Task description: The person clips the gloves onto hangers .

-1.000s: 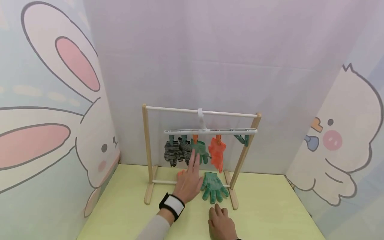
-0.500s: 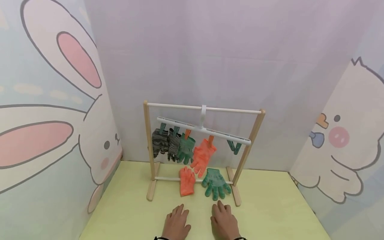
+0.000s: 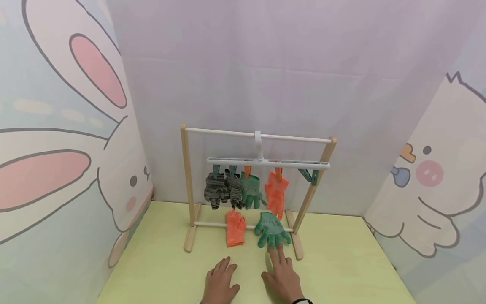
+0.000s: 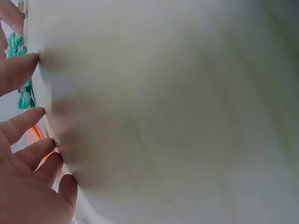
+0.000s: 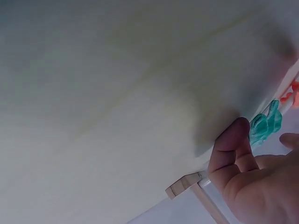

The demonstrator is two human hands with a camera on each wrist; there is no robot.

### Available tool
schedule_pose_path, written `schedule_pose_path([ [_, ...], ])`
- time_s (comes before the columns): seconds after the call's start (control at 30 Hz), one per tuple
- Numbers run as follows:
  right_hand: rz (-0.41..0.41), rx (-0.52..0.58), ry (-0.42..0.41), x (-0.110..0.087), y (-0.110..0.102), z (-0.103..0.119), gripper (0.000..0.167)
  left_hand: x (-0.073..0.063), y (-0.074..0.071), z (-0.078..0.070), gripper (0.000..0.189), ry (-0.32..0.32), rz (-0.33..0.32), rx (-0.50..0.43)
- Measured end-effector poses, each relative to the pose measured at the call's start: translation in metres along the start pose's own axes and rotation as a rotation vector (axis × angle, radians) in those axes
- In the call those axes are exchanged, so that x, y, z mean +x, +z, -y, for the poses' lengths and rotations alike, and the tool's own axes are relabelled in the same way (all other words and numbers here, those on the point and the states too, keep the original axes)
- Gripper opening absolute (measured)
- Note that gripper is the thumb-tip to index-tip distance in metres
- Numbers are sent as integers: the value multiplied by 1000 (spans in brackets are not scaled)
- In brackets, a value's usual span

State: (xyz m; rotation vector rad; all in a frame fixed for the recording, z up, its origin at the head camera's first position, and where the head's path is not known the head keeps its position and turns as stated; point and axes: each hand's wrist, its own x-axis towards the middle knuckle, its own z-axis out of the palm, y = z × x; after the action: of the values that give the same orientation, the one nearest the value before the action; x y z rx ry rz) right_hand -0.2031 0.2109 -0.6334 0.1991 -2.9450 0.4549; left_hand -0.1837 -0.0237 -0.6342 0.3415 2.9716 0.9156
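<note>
My left hand (image 3: 220, 283) rests on the yellow table with its fingers spread; in the left wrist view its fingertips (image 4: 35, 58) meet the tabletop. Just ahead of it lies an orange glove (image 3: 235, 228), cuff toward me. My right hand (image 3: 282, 276) reaches forward, its fingertips overlapping the finger ends of a green glove (image 3: 270, 228) that lies flat. Above, a white clip hanger (image 3: 228, 161) holds two black-and-grey gloves (image 3: 215, 188), a green hanging glove (image 3: 251, 190) and an orange hanging glove (image 3: 276, 192). Two green clips (image 3: 314, 176) at its right end hold nothing.
A small wooden rack (image 3: 187, 177) stands on the table, its white top rail (image 3: 220, 132) bearing the hanger. Its right foot (image 3: 295, 242) lies beside the green glove. A plain curtain (image 3: 228, 84) stands behind, with cartoon-printed walls on both sides.
My left hand has come back from the hanging gloves to the table. The hanger tilted and turned, then settled level. My right hand has slid forward to the green glove's finger ends.
</note>
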Motion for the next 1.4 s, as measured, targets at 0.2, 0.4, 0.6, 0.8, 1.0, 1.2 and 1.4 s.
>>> schedule_pose_path([
  [0.2,72,-10,-8,2,-1,-3,81,0,1,-2,47,-28,19,-24],
  [0.4,94,6,-15,4,-3,-4,83,-2,0,-2,47,-36,35,-58],
  [0.6,76,-50,-91,5,-5,-4,72,-2,-3,-3,45,-41,41,-77],
  [0.8,39,-72,-54,5,-2,-2,79,-3,-3,-2,43,-32,43,-104],
  [1.0,112,37,87,9,-3,1,62,-2,-4,-2,42,-43,59,-117],
  [1.2,125,67,125,10,-6,2,22,-2,-5,-2,42,-40,54,-122],
  [1.4,112,10,193,5,-7,0,48,-1,-3,-1,41,-61,72,-135],
])
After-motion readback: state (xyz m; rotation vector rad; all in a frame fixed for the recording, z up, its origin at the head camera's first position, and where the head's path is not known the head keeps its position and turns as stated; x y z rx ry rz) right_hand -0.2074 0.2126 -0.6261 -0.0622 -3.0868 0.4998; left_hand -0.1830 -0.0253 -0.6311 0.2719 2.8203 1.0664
